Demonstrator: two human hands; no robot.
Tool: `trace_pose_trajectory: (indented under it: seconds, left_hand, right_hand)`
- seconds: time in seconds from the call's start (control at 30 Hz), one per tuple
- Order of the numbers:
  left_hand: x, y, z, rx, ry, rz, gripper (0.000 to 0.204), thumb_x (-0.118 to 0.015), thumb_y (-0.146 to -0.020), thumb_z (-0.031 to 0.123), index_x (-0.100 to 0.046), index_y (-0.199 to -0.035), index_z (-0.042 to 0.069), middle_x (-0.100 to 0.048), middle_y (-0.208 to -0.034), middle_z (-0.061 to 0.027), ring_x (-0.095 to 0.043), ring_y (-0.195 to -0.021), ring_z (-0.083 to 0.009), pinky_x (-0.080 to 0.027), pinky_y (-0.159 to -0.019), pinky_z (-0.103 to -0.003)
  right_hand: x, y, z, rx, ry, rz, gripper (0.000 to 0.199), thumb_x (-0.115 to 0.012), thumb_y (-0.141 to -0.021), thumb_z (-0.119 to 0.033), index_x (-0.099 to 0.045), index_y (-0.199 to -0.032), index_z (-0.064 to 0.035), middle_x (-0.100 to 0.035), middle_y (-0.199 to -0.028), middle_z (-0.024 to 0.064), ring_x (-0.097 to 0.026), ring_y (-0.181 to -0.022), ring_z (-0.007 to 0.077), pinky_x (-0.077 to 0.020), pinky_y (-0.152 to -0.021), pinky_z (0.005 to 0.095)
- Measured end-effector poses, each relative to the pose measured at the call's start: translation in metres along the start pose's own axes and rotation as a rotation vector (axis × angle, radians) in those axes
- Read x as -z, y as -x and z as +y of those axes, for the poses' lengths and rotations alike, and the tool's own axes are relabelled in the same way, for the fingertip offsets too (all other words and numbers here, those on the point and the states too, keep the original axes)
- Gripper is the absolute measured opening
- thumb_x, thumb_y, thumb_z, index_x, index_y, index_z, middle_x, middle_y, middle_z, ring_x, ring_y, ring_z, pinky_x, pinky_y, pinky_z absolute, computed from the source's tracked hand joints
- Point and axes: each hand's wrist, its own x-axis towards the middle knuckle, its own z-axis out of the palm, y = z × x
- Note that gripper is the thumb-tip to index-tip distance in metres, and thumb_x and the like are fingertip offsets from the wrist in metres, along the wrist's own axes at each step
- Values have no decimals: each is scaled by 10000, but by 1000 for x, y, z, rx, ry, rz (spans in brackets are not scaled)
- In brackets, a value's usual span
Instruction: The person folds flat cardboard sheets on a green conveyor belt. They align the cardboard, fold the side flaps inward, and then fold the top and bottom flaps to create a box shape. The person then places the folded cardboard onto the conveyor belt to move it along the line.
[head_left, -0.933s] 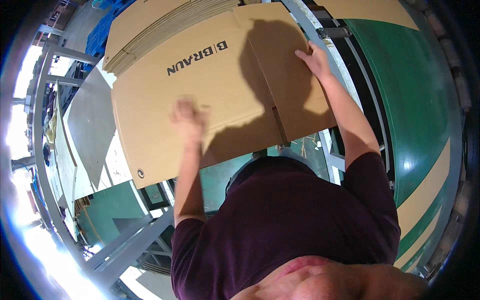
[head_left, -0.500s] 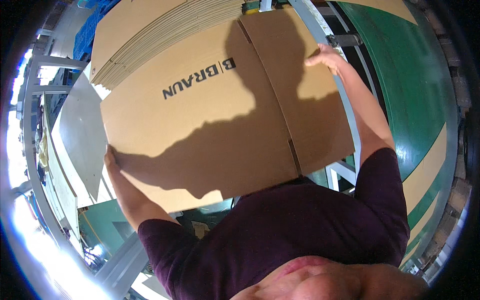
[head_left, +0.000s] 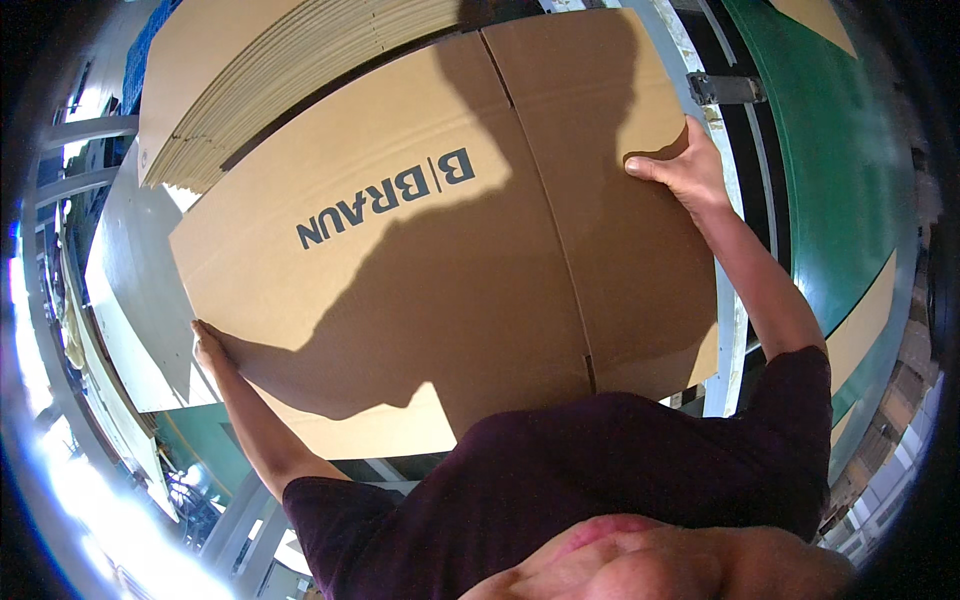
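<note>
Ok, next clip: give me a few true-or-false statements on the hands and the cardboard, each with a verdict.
1. Both hands grip one flattened cardboard box. True: left hand at its left edge, right hand at its right edge.
2. The box is folded up into a cube. False: it is flat.
3. A stack of flat cardboard sheets lies beyond it. True.
4. The belt on the right is red. False: it is green.
5. The right hand hangs free. False: its fingers press on the box.
</note>
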Motion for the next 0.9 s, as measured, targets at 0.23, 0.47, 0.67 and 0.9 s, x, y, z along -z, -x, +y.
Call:
trace_pose_trajectory:
  seconds: [0.23, 0.47, 0.67, 0.9]
  left_hand:
    - [8, 66, 47, 16, -133, 81, 794, -340, -851, 669, -626, -1098, -29, -608, -1120, -235, -552, -1095, -371, -407, -942, -435]
    - [-1, 58, 35, -107, -285, 90, 704, -261, -916, 569, -643, -1060, -4, -630, -1072, -221, -582, -1030, -388, -437, -886, -462]
    - [-7, 93, 49, -365, -414, 334, 459, -412, -891, 449, -637, -1017, 70, -651, -959, -173, -623, -902, -358, -497, -813, -434]
    - [-9, 327, 81, -1213, 421, -257, 221, -604, -744, 58, -619, -964, 42, -602, -1052, -140, -552, -1015, -320, -454, -856, -408]
  right_hand:
    - [-2, 3, -3, 0, -25, 17, 865, -893, -474, -380, -527, -1142, 31, -633, -1070, 157, -608, -1009, 253, -444, -922, 340]
    - [0, 13, -22, 67, -470, -255, 746, -865, -574, -255, -504, -1161, 30, -636, -1018, 118, -621, -919, 206, -479, -842, 325]
    - [5, 15, -14, -12, -97, -28, 792, -899, -497, -374, -562, -1108, 0, -660, -1011, 124, -638, -925, 218, -489, -817, 322]
    - [6, 40, -27, -85, 312, 131, 836, -763, -546, -620, -551, -1139, -71, -658, -1067, 91, -634, -976, 241, -491, -822, 355]
